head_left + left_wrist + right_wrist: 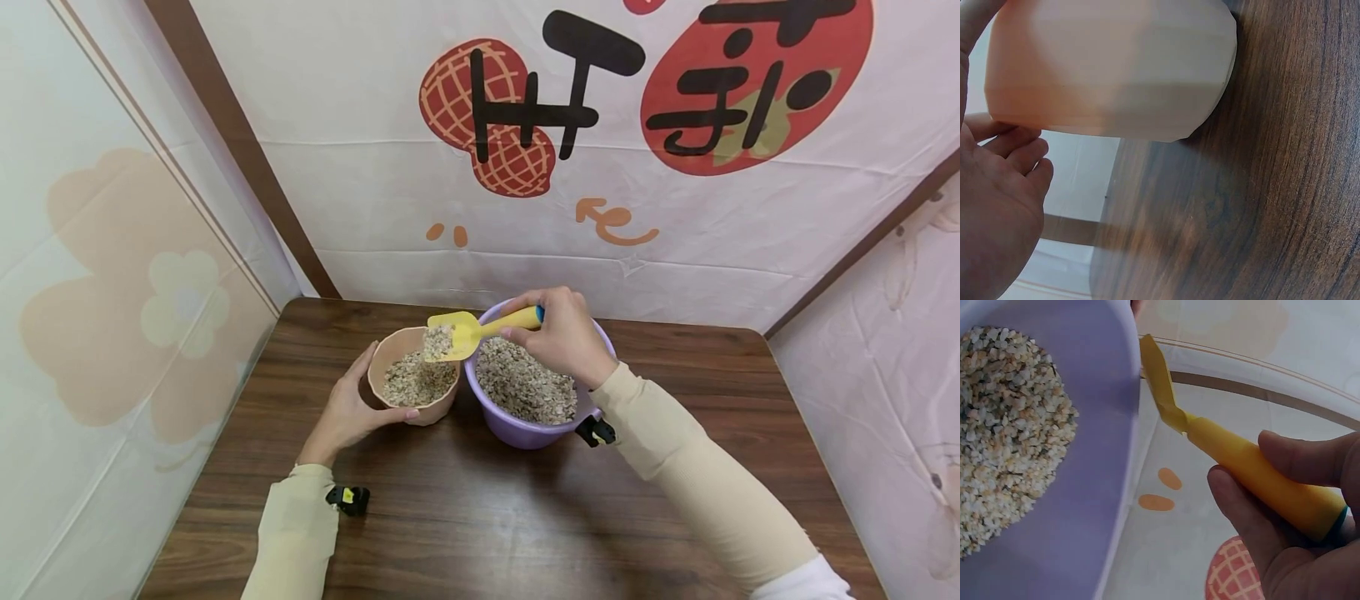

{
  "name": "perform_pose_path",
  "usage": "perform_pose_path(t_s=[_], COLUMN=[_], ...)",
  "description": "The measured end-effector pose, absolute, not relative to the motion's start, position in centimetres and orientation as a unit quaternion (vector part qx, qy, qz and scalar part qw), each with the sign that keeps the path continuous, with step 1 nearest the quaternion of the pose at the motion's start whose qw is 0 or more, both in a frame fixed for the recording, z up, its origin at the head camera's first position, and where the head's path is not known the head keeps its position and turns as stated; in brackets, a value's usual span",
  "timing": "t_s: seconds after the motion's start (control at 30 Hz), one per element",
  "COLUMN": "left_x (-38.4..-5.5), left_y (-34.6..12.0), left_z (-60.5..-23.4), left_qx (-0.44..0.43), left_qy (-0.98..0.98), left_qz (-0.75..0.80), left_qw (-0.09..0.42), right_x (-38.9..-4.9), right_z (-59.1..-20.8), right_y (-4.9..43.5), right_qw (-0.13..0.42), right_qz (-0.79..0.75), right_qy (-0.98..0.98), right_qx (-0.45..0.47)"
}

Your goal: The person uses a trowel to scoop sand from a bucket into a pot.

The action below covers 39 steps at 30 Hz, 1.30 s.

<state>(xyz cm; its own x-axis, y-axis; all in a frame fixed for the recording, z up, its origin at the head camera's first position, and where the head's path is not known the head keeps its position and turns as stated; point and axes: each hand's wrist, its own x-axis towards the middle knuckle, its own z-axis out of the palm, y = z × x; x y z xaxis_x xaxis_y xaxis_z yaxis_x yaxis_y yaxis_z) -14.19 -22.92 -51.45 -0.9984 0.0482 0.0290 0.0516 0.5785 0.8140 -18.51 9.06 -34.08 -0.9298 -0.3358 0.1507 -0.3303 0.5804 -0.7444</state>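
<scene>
My right hand [564, 333] grips the yellow handle of a small toy shovel [519, 320] with a blue end. Its blade carries some pale gravel [438, 342] and hangs over the rim of a peach pot [435, 413] with faceted sides. Gravel also lies inside that pot. On the pot's left, my left hand [351, 417] holds it, thumb at the front and fingers round the far side. The left wrist view shows the pot's wall [1116, 75] between thumb and fingers. Below my right hand stands a purple bucket [517, 432] holding much more gravel [1010, 437].
Both containers stand side by side on a dark wood-grain table [480, 517], toward its back edge. A white printed cloth [360, 183] hangs behind the table, and more cloth [112, 292] borders it on the left. Each wrist wears a small black camera [349, 500].
</scene>
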Motion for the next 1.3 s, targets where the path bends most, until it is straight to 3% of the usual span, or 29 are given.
perform_pose_path(t_s=[0.97, 1.3], left_x=[-14.2, -14.1], left_y=[-23.0, -23.0], left_z=[-51.5, -51.4], left_qx=[-0.029, -0.032], left_qy=[-0.886, -0.886], left_qz=[-0.463, -0.462], left_qw=[0.0, 0.003], right_x=[-17.8, -17.8], right_z=[-33.2, -33.3], right_y=[7.3, 8.0], right_qw=[-0.067, -0.078], right_qz=[-0.341, -0.375], right_qy=[0.885, 0.873], right_qx=[-0.31, -0.302])
